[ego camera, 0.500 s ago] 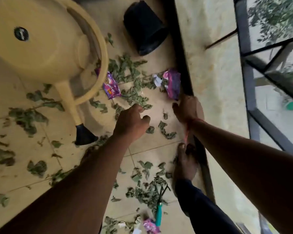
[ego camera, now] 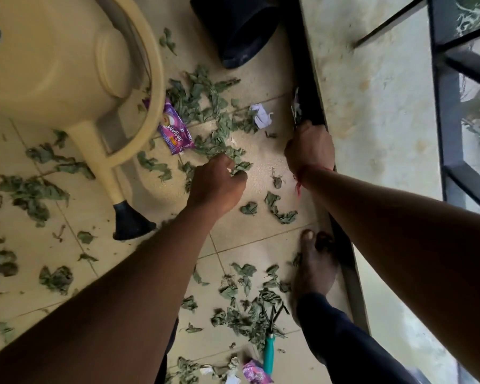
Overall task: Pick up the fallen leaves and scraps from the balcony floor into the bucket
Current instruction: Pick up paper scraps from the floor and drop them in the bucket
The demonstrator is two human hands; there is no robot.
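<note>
**Two grips down among the scattered leaves**

At far left a cream plastic chair [ego camera: 53,56] fills the upper corner, one leg ending in a black foot [ego camera: 133,221] on the tiled floor [ego camera: 263,173]. Dry green leaves [ego camera: 31,189] lie strewn across the tiles, thickest beside the chair rim and again near the bottom edge. A purple wrapper [ego camera: 175,131] lies flat, just beside the chair rim and touching the leaves. Right of it, the left grip [ego camera: 216,184] is low over the floor, fingers and thumb curled in on a leaf clump [ego camera: 237,166].

The black bucket [ego camera: 239,31] sits on the floor at the top edge, well apart from both grips; which way it is tipped is unclear. Below it lies a crumpled white paper scrap [ego camera: 261,116]. Near the bottom edge, a hand rake [ego camera: 269,353] with a teal handle rests on a leaf pile, a pink wrapper [ego camera: 254,374] just beside it.

Farther right, the right grip [ego camera: 309,151] is clenched on the lower end of an upright wrapper [ego camera: 296,105], pressed against the dark strip at the foot of the ledge [ego camera: 372,106]. A bare foot [ego camera: 313,267] stands below that wrist. The dark railing [ego camera: 449,120] runs along the right.
</note>
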